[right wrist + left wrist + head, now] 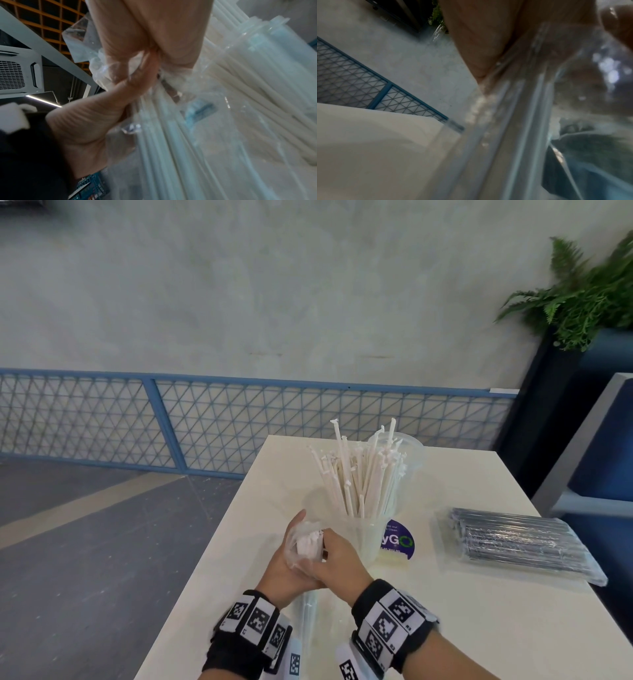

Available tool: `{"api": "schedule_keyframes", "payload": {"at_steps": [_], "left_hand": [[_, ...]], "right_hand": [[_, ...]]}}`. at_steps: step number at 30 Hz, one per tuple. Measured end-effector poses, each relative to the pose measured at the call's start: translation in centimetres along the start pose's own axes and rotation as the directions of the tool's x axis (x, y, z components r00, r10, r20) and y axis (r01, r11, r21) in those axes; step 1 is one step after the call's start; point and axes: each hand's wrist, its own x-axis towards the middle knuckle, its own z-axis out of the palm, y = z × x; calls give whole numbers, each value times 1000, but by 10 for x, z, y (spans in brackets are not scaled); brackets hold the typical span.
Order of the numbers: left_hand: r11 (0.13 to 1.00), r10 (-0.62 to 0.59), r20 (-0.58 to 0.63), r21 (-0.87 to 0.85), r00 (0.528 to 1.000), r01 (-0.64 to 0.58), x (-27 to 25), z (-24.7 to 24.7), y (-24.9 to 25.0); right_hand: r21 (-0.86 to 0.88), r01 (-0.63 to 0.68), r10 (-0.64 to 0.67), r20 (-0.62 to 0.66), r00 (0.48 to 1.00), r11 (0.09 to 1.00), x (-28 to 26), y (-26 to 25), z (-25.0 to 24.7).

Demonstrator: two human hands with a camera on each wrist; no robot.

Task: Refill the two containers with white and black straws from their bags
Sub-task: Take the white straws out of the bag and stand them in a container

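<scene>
Left wrist: straw bag (513,121) blurred; left hand (479,33) cropped

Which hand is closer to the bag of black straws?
The right hand. It is nearer the black straw bag, which lies on the table to its right; the left hand is farther away. Neither touches it.

A round purple sticker (399,540) on the white table (462,628), at four o'clock from the straw-filled clear cup (368,534), shows "yGO" and, perhaps, smaller words "our" and "clean".
</scene>
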Motion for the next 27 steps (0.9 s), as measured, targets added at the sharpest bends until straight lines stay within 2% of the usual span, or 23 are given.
{"api": "schedule_keyframes", "payload": {"at_steps": [6, 11, 15, 18, 21, 23, 27], "left_hand": [[999, -47, -20, -24, 999, 47, 1, 3, -2], [998, -56, 18, 44, 998, 55, 3, 8, -3], [1000, -8, 61, 6, 998, 8, 4, 8, 1], [998, 27, 23, -51, 999, -26, 6, 8, -3], [995, -32, 58, -95, 998, 37, 2, 8, -6], [994, -70, 57, -74, 996, 74, -1, 8, -9], [997, -73, 22, 10, 997, 73, -3, 4, -16]], "right_hand": [[166, -28, 51, -134, 990, 986, 0, 7, 4], [126, -3, 14, -83, 996, 992, 2, 4, -4], [124, -3, 28, -197, 980, 992, 4, 5, -4], [137, 47, -11, -252, 968, 989, 4, 2, -5], [179, 84, -34, -263, 964, 980, 6, -3, -13], [210, 128, -65, -282, 957, 969, 8, -12, -23], [304, 285, -177, -338, 924, 909, 10, -40, -43]]}}
